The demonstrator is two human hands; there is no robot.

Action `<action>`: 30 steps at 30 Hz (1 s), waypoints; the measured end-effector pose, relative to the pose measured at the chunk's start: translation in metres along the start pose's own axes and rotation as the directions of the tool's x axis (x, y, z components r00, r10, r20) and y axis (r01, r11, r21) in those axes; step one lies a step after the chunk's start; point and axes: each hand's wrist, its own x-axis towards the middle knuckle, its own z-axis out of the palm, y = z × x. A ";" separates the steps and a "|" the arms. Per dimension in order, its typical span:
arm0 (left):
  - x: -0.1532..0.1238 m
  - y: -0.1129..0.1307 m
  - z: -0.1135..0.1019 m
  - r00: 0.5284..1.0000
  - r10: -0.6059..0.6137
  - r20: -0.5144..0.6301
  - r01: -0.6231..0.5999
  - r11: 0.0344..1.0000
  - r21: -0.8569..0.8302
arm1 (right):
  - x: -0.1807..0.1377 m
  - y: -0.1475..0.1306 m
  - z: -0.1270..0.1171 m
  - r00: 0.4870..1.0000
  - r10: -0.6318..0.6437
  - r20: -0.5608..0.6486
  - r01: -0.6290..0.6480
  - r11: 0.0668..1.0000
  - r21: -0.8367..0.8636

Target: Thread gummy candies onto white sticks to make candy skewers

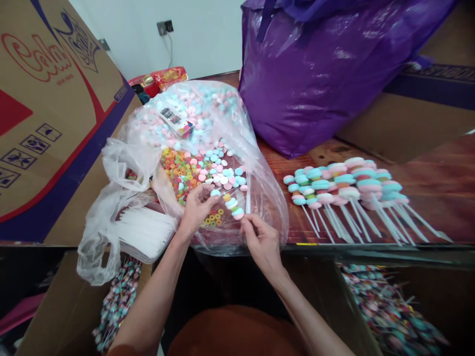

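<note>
My right hand (261,242) pinches the lower end of a candy skewer (233,206), threaded with pastel marshmallows and gummy rings and tilted up to the left. Between the fingertips of my left hand (199,205) is a pale blue marshmallow (215,193), close to the skewer's upper end. Both hands are over a clear plastic bag (265,207) spread on the table. Loose gummy rings (173,170) and loose marshmallows (220,165) lie just beyond my fingers. Left of my left wrist, a tub of white sticks (143,228) sits at the table edge.
Finished skewers (343,183) lie in a row on the wooden table (304,153) at right. A purple bag (315,74) stands behind them, and a large cardboard box (55,148) at left. Below the table edge, boxes hold many wrapped skewers (389,306). A crumpled plastic bag (98,247) hangs by the tub.
</note>
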 end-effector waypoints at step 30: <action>-0.027 -0.013 0.010 0.984 0.037 -0.174 -0.044 0.998 -0.035 | 0.001 -0.004 0.002 0.988 -0.137 0.065 0.146 0.974 -0.171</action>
